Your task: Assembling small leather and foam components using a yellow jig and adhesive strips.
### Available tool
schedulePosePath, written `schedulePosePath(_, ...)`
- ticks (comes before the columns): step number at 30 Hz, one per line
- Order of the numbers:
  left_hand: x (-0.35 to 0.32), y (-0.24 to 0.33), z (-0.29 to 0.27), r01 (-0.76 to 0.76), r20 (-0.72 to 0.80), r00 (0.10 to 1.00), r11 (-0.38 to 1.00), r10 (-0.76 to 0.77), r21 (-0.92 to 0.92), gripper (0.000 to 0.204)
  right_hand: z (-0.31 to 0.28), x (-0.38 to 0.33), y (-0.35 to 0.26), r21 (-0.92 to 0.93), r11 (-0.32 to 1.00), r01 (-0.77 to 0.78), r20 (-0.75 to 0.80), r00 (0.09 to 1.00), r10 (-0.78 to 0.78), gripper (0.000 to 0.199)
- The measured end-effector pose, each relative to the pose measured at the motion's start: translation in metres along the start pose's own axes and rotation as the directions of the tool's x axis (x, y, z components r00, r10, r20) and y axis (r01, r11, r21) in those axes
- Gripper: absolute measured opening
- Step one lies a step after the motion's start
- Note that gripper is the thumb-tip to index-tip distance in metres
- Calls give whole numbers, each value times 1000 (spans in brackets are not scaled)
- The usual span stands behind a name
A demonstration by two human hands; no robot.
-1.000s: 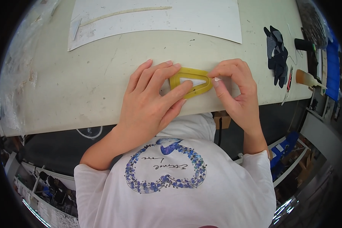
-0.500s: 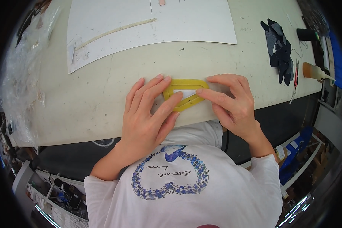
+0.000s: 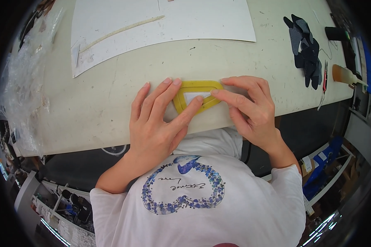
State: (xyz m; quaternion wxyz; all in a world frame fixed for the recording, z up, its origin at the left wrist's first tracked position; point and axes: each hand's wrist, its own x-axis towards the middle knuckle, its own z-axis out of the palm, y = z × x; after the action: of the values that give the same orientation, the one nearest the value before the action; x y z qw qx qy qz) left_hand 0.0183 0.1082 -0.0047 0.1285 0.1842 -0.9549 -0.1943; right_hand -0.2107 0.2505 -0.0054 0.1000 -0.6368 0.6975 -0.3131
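Observation:
A yellow frame-shaped template (image 3: 212,85) with rounded corners lies flat on the table close to its near edge. In its opening is a flat white piece (image 3: 190,97). My left hand (image 3: 154,113) rests with spread fingers at the template's left side. Its index fingertip presses on the white piece near the template's lower inner edge, and its thumb is mostly hidden under the palm. My right hand (image 3: 251,105) is at the right side, fingers apart. Its index fingertip touches the inner edge near the white piece's right end, while another fingertip meets the template's upper right corner.
A large white sheet (image 3: 202,20) with a thin beige strip (image 3: 123,32) lies at the far side. Dark fabric pieces (image 3: 307,53), a red-handled cutter (image 3: 325,80), a brush (image 3: 344,75) and a black spool (image 3: 336,33) are at right. Clear plastic wrap (image 3: 27,86) covers the left edge.
My left index finger has slid right along the white piece, and the left thumb has drawn back from the template's lower edge. My right hand stays at the same corner.

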Motion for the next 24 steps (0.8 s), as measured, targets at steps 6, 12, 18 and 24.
schedulePosePath(6,1,1,-3,23,-3,1000,999,-23,-42,55,1,2,-6,-105,992,65,9,998,-65,52)
schedulePosePath(12,1,1,-4,43,-6,999,996,-44,-81,52,0,0,-2,18,997,-77,-30,996,78,53)
schedulePosePath(18,-1,1,-5,47,-18,999,994,-49,-94,51,5,5,-11,-57,998,22,12,1000,-21,49)
schedulePosePath(24,-10,-10,-11,104,-30,993,972,-112,-210,51,5,4,-13,-108,993,47,50,998,-42,48)
